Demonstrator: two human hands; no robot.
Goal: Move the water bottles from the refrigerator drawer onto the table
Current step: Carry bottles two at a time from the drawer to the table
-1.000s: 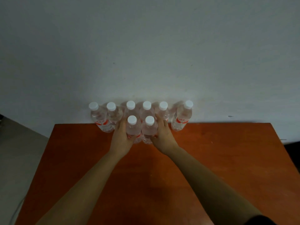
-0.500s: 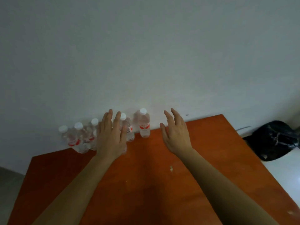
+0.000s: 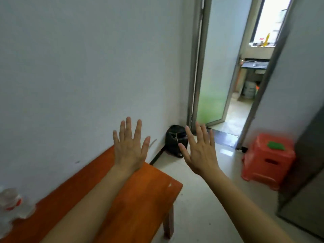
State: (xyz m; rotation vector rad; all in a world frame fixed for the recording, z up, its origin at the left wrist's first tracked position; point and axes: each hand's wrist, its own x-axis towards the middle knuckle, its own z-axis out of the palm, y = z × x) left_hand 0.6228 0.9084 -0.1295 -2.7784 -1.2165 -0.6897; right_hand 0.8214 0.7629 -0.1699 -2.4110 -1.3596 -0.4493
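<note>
The orange wooden table (image 3: 140, 195) runs along the white wall at the lower left. Clear water bottles (image 3: 12, 206) with red labels stand on it at the far left edge of the view, mostly cut off. My left hand (image 3: 128, 148) is raised above the table's right end, fingers spread, holding nothing. My right hand (image 3: 199, 151) is raised beyond the table's edge over the floor, also spread and empty. A grey cabinet-like body (image 3: 308, 181), possibly the refrigerator, fills the right edge; no drawer shows.
A black bag (image 3: 175, 139) sits on the floor in the corner by the wall. A red plastic stool (image 3: 268, 160) with a green item on top stands at the right. An open doorway (image 3: 233, 85) leads to another room.
Both hands let go of the two front bottles and lifted with fingers spread. The view swung right, away from the bottle rows toward the doorway and stool.
</note>
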